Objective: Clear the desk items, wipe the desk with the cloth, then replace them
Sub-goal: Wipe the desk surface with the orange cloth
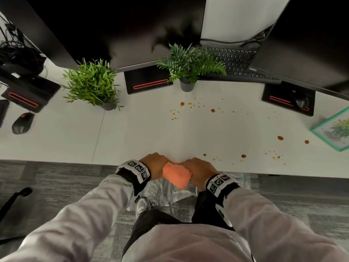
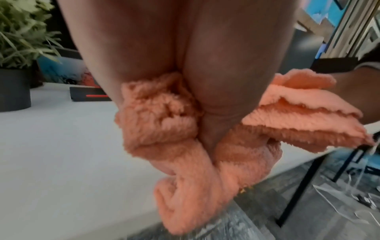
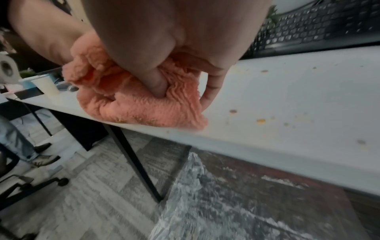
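Presently, at the near edge of the white table (image 1: 132, 133), the left hand (image 1: 154, 163) grips one end of the bunched orange cloth (image 1: 176, 175); the right hand (image 1: 198, 170) has its fingers curled round the other end. Orange-brown spots (image 1: 212, 110) lie on the table farther right, beyond the cloth.

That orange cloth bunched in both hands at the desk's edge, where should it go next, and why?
Probably a short sweep forward and to the right. Both hands, left and right, grip the orange cloth at the near edge of the desk, and the closest brown spots and crumbs lie just to its right, unwiped. More spots sit farther back, near the darker potted plant.
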